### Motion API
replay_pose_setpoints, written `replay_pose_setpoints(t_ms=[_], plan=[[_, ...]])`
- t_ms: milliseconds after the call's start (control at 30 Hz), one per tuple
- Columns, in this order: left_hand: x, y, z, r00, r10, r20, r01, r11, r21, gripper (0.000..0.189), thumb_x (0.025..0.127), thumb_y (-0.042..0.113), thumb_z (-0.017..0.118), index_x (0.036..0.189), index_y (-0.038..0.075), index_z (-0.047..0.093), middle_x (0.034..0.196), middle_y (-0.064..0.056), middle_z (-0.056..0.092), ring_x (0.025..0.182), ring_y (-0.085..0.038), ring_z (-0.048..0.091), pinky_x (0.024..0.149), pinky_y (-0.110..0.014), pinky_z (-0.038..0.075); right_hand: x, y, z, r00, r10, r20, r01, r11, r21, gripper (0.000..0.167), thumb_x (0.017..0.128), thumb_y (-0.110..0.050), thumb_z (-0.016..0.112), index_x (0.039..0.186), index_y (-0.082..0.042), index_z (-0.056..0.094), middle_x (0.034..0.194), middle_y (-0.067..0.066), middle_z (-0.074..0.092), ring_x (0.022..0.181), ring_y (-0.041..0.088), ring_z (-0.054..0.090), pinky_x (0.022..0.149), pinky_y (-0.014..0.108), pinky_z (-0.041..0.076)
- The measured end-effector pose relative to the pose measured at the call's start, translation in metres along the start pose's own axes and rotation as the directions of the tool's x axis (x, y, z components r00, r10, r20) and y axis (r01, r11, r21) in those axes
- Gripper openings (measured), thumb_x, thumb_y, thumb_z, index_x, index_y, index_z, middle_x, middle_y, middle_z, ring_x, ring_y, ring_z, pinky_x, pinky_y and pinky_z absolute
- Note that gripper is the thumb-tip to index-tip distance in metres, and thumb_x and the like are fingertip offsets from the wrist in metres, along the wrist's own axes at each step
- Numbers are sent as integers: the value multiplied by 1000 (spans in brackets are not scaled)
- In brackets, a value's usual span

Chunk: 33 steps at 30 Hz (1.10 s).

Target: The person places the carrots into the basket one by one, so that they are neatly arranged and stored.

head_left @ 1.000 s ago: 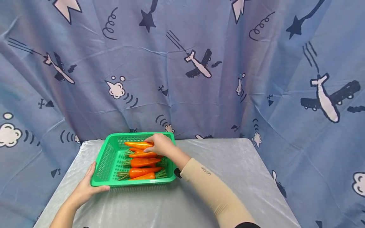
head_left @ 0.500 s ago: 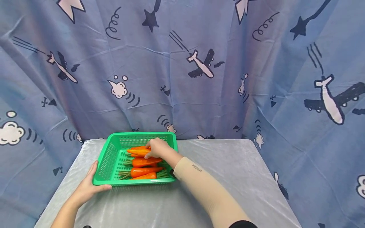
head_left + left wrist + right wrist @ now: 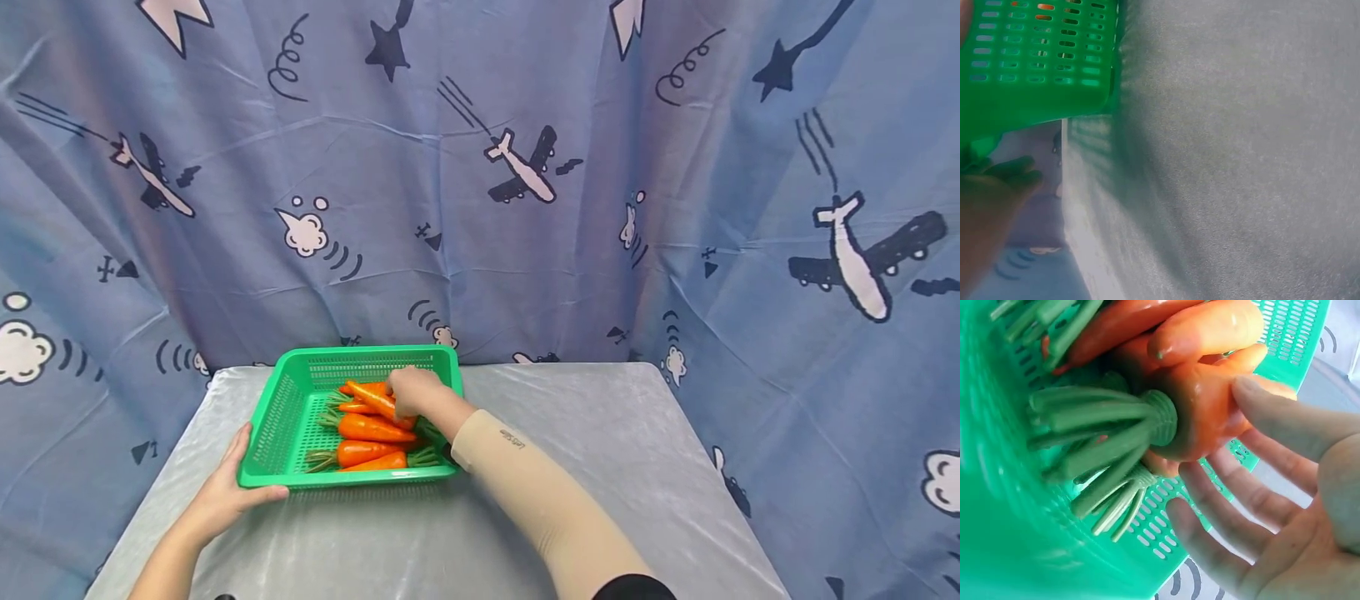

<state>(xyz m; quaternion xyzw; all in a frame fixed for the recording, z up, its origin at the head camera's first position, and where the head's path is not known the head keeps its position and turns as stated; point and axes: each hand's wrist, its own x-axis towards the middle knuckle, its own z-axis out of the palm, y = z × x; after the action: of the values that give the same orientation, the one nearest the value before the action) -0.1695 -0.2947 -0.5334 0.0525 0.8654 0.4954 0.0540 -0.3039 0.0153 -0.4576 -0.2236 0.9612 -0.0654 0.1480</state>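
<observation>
A green plastic basket (image 3: 352, 478) stands on the table, with several orange carrots (image 3: 372, 428) with green stems lying in its right half. My left hand (image 3: 217, 502) grips the basket's near left corner, thumb along the front rim and fingers against the left side. Inside the basket, my right hand (image 3: 425, 393) holds a carrot (image 3: 1200, 409) near its green-stemmed end, between the thumb and the fingers beneath. This carrot slants across the others in the head view, its thin end toward the back left. The left wrist view catches the basket's slotted wall (image 3: 1035, 100) and part of the hand.
A pale grey cloth covers the table (image 3: 570, 467), which extends to the right of the basket. Blue curtains (image 3: 540, 275) printed with planes hang behind and at both sides. The basket's left half shows bare slotted floor (image 3: 296, 433).
My right hand has moved slightly toward me, and the carrot in it has turned from nearly level to slanted, over the others. The left hand stays at the basket's corner.
</observation>
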Motion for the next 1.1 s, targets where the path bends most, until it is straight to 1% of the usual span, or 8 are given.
replay_pose_setpoints(t_ms=[133, 267, 500, 600, 700, 833, 933, 1100], plan=[[0, 1, 0, 1000, 2, 0, -2, 1000, 2, 129, 78, 16, 86, 161, 11, -13, 167, -25, -11, 151, -50, -8, 114, -74, 8, -1, -3, 0, 1000, 0, 10, 0, 1000, -13, 47, 81, -7, 76, 124, -25, 72, 127, -2, 68, 112, 16, 60, 67, 30, 50], [1, 3, 1, 1000, 15, 0, -15, 1000, 0, 129, 78, 16, 86, 161, 10, -12, 167, -26, -11, 151, -50, -8, 115, -73, 6, -2, -3, 0, 999, 4, 34, -4, 1000, -8, 49, 83, -4, 73, 126, -27, 72, 130, -3, 67, 103, 15, 59, 61, 29, 44], [4, 5, 2, 1000, 29, -3, -29, 999, -14, 129, 78, 15, 86, 161, 10, -12, 167, -25, -11, 151, -49, -9, 115, -72, 4, -6, 2, -9, 998, -3, 55, -1, 997, 71, 57, 80, -2, 73, 130, -30, 70, 139, -2, 63, 101, 15, 55, 54, 29, 36], [3, 4, 3, 1000, 31, -3, -31, 999, -8, 129, 78, 16, 86, 161, 10, -12, 167, -25, -10, 151, -49, -8, 115, -71, 5, -10, 8, -16, 999, -29, 45, 23, 992, 126, 53, 83, -10, 78, 132, -28, 69, 137, 0, 64, 106, 15, 59, 60, 28, 43], [2, 3, 4, 999, 35, -5, -35, 999, -7, 129, 78, 15, 86, 162, 10, -11, 167, -26, -9, 151, -50, -7, 116, -70, 4, -15, 15, -25, 998, -65, 20, 60, 979, 196, 50, 86, -18, 81, 133, -26, 68, 135, 4, 66, 114, 18, 63, 75, 29, 53], [3, 2, 5, 999, 38, -3, -38, 999, -5, 129, 78, 16, 87, 161, 9, -11, 166, -28, -9, 151, -51, -7, 116, -70, 3, -26, 29, -38, 994, -105, -42, 112, 956, 271, 48, 88, -23, 81, 134, -23, 67, 133, 8, 67, 120, 24, 62, 94, 36, 55], [5, 2, 5, 999, 34, -1, -34, 999, 3, 129, 78, 16, 87, 161, 9, -12, 166, -28, -10, 150, -52, -7, 115, -71, 4, -39, 42, -47, 987, -121, -103, 148, 940, 308, 47, 89, -23, 79, 134, -21, 67, 131, 10, 68, 119, 27, 63, 95, 40, 54], [4, 2, 2, 1000, 26, 4, -26, 1000, 13, 129, 78, 17, 86, 161, 9, -12, 166, -28, -9, 150, -52, -6, 115, -72, 5, -66, 64, -55, 977, -93, -194, 157, 926, 344, 46, 90, -27, 79, 134, -23, 67, 132, 4, 67, 119, 25, 63, 92, 39, 55]])
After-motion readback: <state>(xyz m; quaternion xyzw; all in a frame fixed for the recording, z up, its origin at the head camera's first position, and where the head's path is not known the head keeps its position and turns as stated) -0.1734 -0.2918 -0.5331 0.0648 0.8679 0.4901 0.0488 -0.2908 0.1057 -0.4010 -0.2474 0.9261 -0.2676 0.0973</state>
